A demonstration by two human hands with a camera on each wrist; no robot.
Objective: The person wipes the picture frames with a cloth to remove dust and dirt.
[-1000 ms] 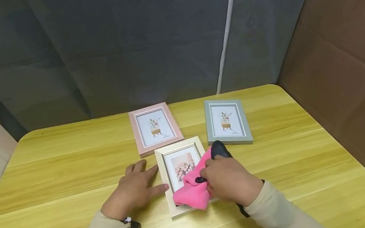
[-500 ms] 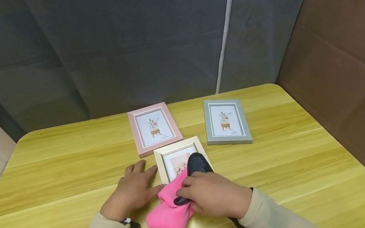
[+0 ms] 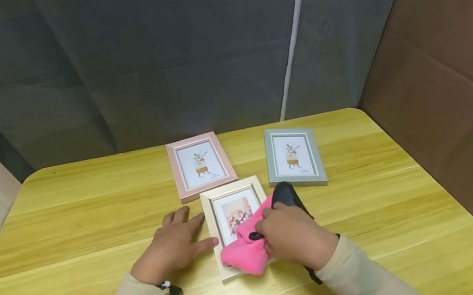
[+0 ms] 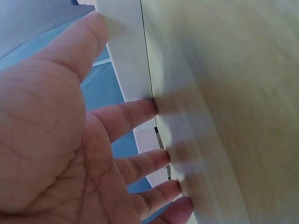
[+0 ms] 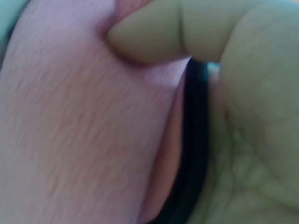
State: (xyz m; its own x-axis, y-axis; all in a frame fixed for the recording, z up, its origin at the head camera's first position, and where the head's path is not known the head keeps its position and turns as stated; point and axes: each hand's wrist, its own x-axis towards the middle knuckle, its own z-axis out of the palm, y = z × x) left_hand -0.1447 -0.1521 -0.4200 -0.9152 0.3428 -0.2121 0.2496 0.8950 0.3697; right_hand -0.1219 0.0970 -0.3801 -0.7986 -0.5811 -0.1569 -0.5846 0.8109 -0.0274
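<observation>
A cream picture frame [image 3: 225, 190] with a flower photo lies flat near the middle of the table. My right hand [image 3: 297, 234] grips a bunched pink plush cloth [image 3: 246, 256] against the frame's lower right part. A black, round-ended piece [image 3: 285, 196] sticks out beyond that hand; what it is cannot be told. In the right wrist view, the pink cloth [image 5: 79, 130] fills the left side, with a black band [image 5: 194, 140] beside the palm. My left hand [image 3: 170, 246] rests with spread fingers, thumb on the frame's left edge. The left wrist view shows those fingers [image 4: 131, 116] touching its side.
Just behind lies a pink picture frame [image 3: 184, 188], close to the cream one. A grey-green picture frame [image 3: 271, 160] lies to the back right. The wooden table [image 3: 65, 225] meets a dark curtain [image 3: 179, 62] behind and a brown cloth [image 3: 457, 77] at right.
My right hand swept the pink cloth left and toward me, past the cream frame's lower left corner, then back up to the right. The left hand and all the frames stayed in place.
</observation>
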